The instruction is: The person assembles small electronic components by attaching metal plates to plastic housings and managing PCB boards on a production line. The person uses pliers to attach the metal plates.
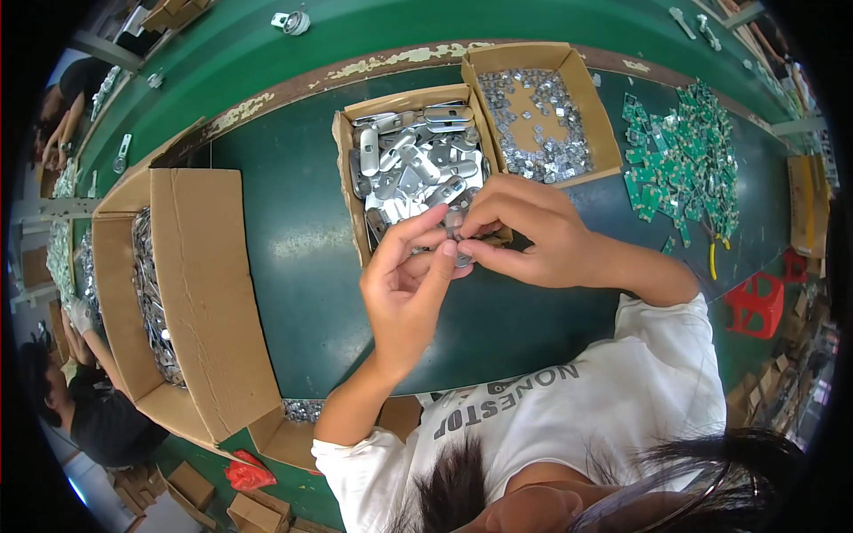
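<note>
A small grey metal piece [456, 220] is at the middle of the frame, held in the air between the two hands, over the lower right corner of an open carton [341, 147] of silvery casings. What shows of it seems longer than wide, its long axis running roughly up and down the frame with a slight slant; fingertips cover much of it, so its full outline cannot be told.

The left hand [410, 277] comes to the piece from the lower left, thumb and fingertips closed on it, the other fingers curled behind. The right hand [533, 233] meets it from the right, thumb and forefinger pinching it close to the left thumb. Both touch the piece, so neither is nearer to it; it lies to the right of the left palm and to the left of the right knuckles.

The loose casings lie just above the fingertips in the frame, pointing many ways. A second carton [520, 59], with little metal squares, sits up and to the right of the first, nearer the right hand. Farther right on the green bench [311, 342] spreads a heap of green circuit boards [684, 160], with yellow-handled pliers [713, 258] at its lower edge, well apart from the left hand.
</note>
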A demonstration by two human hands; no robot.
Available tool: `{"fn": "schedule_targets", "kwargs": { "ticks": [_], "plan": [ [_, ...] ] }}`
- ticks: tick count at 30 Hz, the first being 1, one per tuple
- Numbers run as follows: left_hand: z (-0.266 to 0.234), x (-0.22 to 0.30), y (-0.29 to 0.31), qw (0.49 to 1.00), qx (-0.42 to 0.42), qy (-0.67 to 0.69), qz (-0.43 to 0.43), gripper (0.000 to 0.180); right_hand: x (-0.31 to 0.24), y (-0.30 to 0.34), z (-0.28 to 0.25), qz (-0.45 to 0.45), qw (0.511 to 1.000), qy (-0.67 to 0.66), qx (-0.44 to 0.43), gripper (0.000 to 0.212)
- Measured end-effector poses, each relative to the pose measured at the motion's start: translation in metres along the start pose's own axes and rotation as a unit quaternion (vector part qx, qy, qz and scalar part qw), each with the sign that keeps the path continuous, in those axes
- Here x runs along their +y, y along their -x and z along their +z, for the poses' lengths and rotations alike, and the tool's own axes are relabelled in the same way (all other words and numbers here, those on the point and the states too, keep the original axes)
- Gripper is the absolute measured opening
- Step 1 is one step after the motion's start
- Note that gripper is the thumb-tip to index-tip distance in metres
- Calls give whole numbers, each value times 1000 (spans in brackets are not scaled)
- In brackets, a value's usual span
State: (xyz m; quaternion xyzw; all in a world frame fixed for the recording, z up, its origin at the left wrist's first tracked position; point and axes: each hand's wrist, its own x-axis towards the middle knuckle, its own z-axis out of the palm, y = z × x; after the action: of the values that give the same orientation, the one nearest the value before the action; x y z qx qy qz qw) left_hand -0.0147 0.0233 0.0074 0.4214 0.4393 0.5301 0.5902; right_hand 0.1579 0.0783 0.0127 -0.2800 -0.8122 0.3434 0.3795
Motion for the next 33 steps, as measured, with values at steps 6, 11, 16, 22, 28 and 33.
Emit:
{"fn": "schedule_targets", "kwargs": {
  "ticks": [6,11,16,22,28,33],
  "plan": [
    [2,-3,1,999,-11,38,0,33,3,4,4,-55,993,95,40,16],
    [3,-5,3,1000,-1,0,6,29,-3,2,6,-36,994,86,64,15],
    [4,-6,2,999,20,38,-11,29,8,2,8,-56,995,64,61,18],
    [2,-5,2,998,31,55,-15,30,5,2,6,-56,993,85,61,21],
    [4,-5,2,997,27,70,-18,32,6,3,6,-60,992,94,58,22],
    [3,-7,3,997,33,62,-21,33,5,2,5,-54,991,109,53,22]
  ]
}}
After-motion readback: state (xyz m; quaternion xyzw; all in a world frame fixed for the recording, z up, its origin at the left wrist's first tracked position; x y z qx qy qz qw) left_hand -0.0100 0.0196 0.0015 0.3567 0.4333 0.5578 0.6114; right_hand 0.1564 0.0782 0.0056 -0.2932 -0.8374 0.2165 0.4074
